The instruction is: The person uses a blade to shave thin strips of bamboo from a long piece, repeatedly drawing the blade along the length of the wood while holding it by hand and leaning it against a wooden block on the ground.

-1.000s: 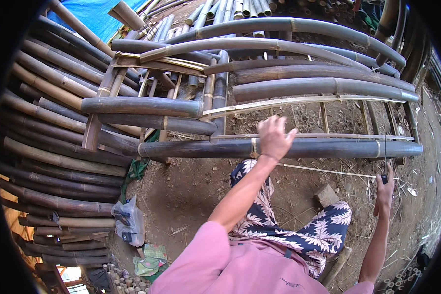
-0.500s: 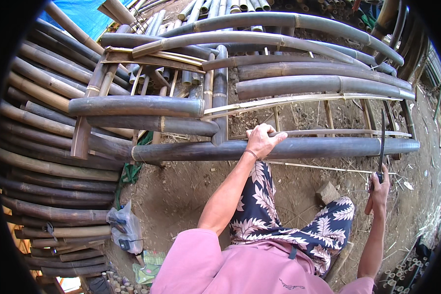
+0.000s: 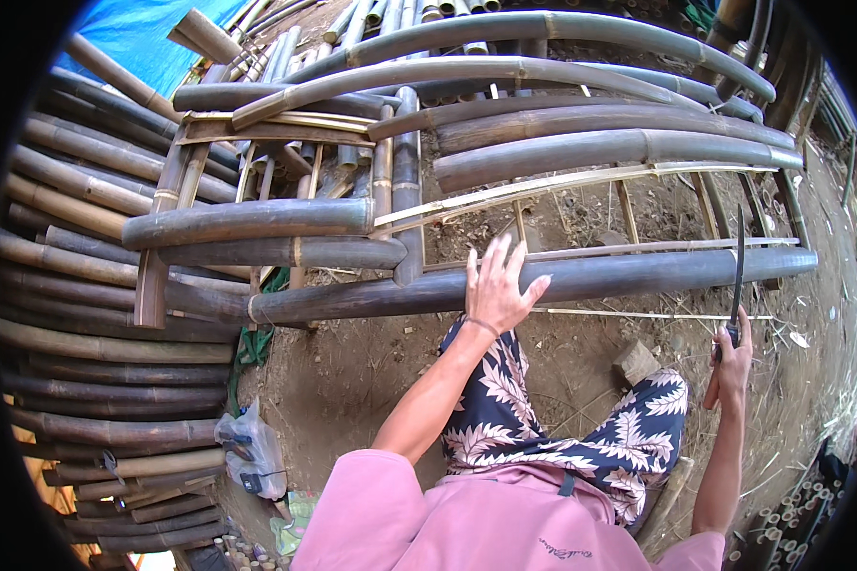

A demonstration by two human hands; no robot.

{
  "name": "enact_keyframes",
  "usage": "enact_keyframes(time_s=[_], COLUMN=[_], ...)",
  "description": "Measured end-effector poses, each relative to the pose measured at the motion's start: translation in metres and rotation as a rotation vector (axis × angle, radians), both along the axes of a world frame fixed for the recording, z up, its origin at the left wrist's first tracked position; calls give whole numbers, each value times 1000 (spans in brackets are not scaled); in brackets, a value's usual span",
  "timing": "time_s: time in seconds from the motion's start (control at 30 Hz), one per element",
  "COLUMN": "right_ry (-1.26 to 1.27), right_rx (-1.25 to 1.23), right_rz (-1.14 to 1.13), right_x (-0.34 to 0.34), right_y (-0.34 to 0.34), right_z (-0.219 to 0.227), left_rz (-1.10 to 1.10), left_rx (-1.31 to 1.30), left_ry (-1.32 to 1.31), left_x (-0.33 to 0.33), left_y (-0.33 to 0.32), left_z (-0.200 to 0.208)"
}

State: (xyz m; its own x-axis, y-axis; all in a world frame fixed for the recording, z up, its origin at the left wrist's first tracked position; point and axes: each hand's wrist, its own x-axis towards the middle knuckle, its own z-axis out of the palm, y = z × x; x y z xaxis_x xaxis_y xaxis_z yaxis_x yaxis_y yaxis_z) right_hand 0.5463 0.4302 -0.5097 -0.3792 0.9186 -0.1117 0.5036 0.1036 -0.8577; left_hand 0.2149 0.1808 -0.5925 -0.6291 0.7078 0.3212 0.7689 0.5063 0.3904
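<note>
My left hand (image 3: 497, 287) rests with spread fingers on a long dark bamboo pole (image 3: 638, 276), the near rail of a bamboo frame. Behind that pole runs a thin bamboo strip (image 3: 628, 251), just past my fingertips. My right hand (image 3: 733, 362) is wrapped round the handle of a long-bladed knife (image 3: 739, 257). The blade points away from me and crosses in front of the pole's right part. A pale split strip (image 3: 628, 313) lies on the ground between the pole and my legs.
Several split bamboo lengths (image 3: 619, 146) lie across the frame's far part. Stacked bamboo poles (image 3: 114, 381) fill the left side, beside a plastic bag (image 3: 252, 449). A block (image 3: 635, 364) sits near my knee, and cut bamboo ends (image 3: 781, 519) lie at lower right.
My left hand has loosened from the thin strip and now lies flat with fingers spread on the pole. The strip sits lower behind the pole. The right hand still holds the knife.
</note>
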Motion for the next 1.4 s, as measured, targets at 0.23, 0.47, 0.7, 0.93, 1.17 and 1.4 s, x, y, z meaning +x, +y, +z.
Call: enact_keyframes(time_s=[0.23, 0.47, 0.7, 0.93, 1.17, 1.4], right_ry=[70, 66, 216, 42, -200, -246], right_rx=[-30, -75, -148, -245, 276, 186], right_rz=[-117, -174, -246, -411, -143, 279], right_x=[25, 42, 71, 96, 29, -79], right_y=[4, -6, -1, -18, -36, 39], right_z=[2, 16, 7, 28, 177, 282], left_rz=[-126, -75, -198, -303, -534, -889], left_rx=[-220, 17, -281, -1, -40, 30], left_ry=[-133, 202, 563, 184, 84, -42], left_x=[-10, -41, -112, -55, -5, -37], left_y=[1, 49, 83, 81, 69, 134], left_z=[25, 43, 14, 106, 269, 354])
